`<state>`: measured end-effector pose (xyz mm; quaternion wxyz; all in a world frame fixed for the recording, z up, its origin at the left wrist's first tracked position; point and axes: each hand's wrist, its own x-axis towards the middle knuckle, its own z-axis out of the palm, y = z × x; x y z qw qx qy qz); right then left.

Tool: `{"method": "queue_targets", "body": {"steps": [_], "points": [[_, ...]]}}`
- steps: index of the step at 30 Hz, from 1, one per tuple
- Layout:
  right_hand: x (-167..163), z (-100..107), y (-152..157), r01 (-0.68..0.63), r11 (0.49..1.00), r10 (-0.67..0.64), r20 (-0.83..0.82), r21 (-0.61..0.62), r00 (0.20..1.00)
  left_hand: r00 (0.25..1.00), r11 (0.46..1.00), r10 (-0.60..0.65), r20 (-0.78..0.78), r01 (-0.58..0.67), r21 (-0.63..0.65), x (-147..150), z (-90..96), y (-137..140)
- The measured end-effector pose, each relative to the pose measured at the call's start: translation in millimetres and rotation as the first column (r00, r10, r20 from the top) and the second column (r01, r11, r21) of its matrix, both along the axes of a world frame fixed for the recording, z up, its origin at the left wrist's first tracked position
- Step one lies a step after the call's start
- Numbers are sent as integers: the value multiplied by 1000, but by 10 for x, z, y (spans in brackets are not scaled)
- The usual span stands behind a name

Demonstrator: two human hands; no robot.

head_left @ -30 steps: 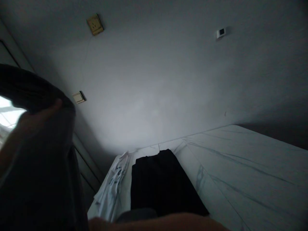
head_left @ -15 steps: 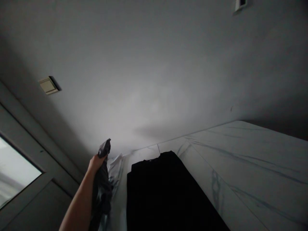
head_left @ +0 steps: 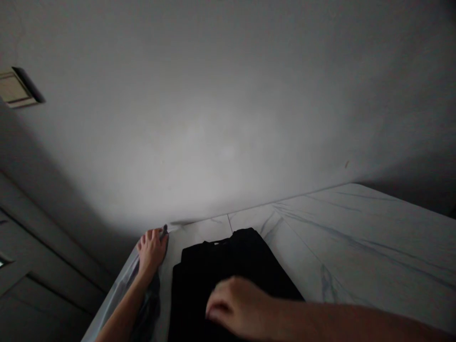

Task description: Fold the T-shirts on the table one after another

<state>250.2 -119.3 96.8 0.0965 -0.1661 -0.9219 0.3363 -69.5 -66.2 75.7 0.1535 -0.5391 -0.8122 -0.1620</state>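
My left hand [head_left: 152,249] rests on a dark grey garment [head_left: 151,304] at the left end of the marble-patterned table. Its fingers bend over the cloth, and a small bit of fabric sticks up beside the thumb. To the right lies a black folded T-shirt [head_left: 210,263], its collar toward the wall. In front of this shirt, my right hand [head_left: 240,304] is loosely closed with curled fingers and slightly blurred. Nothing shows in it, and its forearm covers the shirt's lower right part.
The marble-patterned tabletop [head_left: 356,242] meets a plain grey wall [head_left: 228,118] at the back. Some pale fabric [head_left: 123,285] lies along the table's left edge. A panelled door [head_left: 32,285] stands at left, with a switch plate [head_left: 16,88] on the wall above.
My left hand has come down onto the tabletop with the dark grey garment, which was held up before. My right hand has entered from the right over the black shirt.
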Motion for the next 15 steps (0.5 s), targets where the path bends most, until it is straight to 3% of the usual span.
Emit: {"method": "queue_targets", "body": {"steps": [1,2,3,4,6,8,13,15], "points": [[70,-15,309,168,985,-167,-17,46,986,994,994,-97,54,99,-47,81,-2,0],[141,-35,602,370,919,-371,-22,133,929,974,976,-179,138,193,-101,146,-16,0],[211,-60,861,480,843,-491,-16,242,871,945,952,-232,231,270,-147,194,-41,-5],[278,-90,1075,500,799,-537,19,334,844,916,931,-254,312,319,-179,224,-75,-14],[388,-160,1356,490,763,-569,79,422,819,886,920,-231,403,333,-207,247,-145,-54],[458,-231,1458,484,766,-572,104,423,814,884,919,-198,424,318,-233,253,-186,-116],[504,-308,1377,525,750,-558,-43,402,829,907,903,-179,382,305,-301,347,-98,-285],[547,-274,1330,526,776,-514,-134,349,847,914,899,-191,359,310,-309,386,-20,-363]]}}
